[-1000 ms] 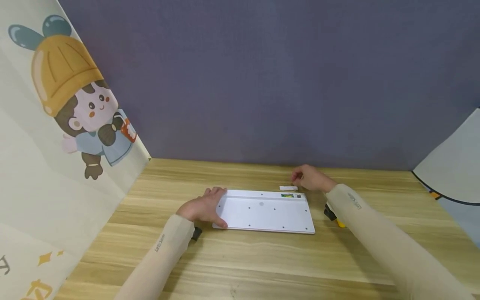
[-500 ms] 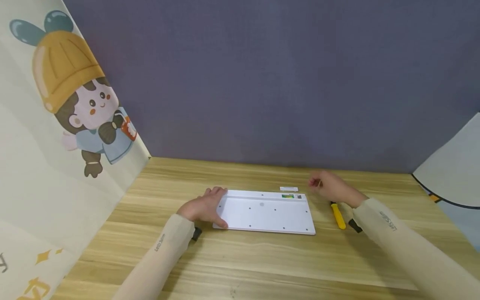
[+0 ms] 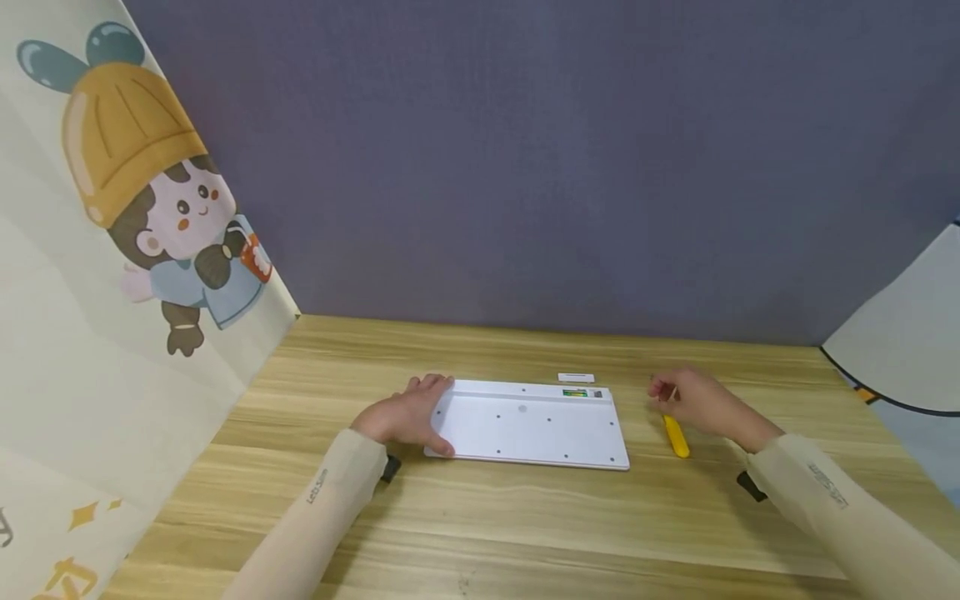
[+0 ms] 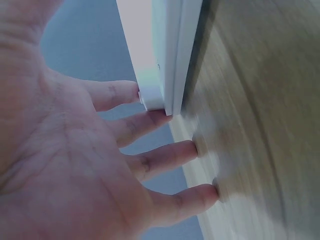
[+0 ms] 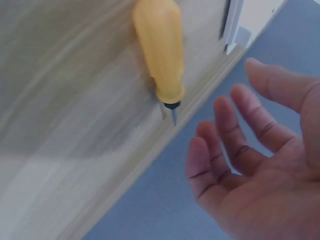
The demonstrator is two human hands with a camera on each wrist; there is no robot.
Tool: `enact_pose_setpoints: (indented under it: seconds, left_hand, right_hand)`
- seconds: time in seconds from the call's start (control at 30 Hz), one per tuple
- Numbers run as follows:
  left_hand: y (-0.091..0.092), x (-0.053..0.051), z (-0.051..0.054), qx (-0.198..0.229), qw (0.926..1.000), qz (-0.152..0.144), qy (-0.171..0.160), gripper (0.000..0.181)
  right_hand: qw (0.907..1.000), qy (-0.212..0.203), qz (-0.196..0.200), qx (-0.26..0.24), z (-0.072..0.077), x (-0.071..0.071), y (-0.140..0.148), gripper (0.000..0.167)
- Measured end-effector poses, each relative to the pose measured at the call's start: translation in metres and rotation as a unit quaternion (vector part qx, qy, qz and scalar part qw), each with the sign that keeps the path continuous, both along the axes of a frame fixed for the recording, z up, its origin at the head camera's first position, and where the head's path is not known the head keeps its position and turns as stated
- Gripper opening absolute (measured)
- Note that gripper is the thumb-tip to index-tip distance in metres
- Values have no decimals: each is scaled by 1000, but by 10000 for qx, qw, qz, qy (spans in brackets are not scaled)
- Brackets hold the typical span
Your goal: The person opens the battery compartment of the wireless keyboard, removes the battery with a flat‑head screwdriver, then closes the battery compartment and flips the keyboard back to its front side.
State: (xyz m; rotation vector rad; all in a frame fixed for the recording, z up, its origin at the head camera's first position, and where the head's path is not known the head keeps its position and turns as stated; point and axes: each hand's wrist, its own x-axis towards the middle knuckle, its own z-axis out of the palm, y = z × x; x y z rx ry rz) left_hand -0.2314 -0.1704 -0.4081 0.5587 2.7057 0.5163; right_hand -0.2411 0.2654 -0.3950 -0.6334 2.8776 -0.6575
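Note:
A white flat panel like an upside-down keyboard (image 3: 525, 429) lies on the table, dotted with small dark screws. Near its back right corner an uncovered compartment shows a green and yellow battery (image 3: 575, 392). My left hand (image 3: 405, 415) spans the panel's left end, thumb at the front corner and fingers at the back. In the left wrist view the fingers are straight, two touching the panel, the others on the table. My right hand (image 3: 693, 402), fingers loosely bent and holding nothing, hovers by a yellow-handled screwdriver (image 5: 162, 45), whose thin shaft shows in the right wrist view.
A small white battery cover (image 3: 576, 377) lies on the wooden table (image 3: 480, 525) just behind the panel. A dark grey partition (image 3: 525, 167) rises at the table's back edge. On the left stands a pale wall (image 3: 67, 358) with a cartoon figure.
My right hand has moved right and nearer, away from the battery cover to above the screwdriver, which has come into fuller view. The left hand and the panel stay put.

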Motion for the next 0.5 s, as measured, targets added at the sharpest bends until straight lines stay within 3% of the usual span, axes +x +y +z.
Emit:
enact_pose_setpoints:
  seconds: [0.27, 0.5]
  left_hand:
    - [2, -1, -1, -111, 9999, 16, 106, 114]
    - [-3, 3, -4, 87, 9998, -52, 143, 114]
  right_hand:
    - [9997, 86, -212, -49, -13, 18, 11, 21]
    - [9969, -378, -650, 243, -22, 29, 21, 44]
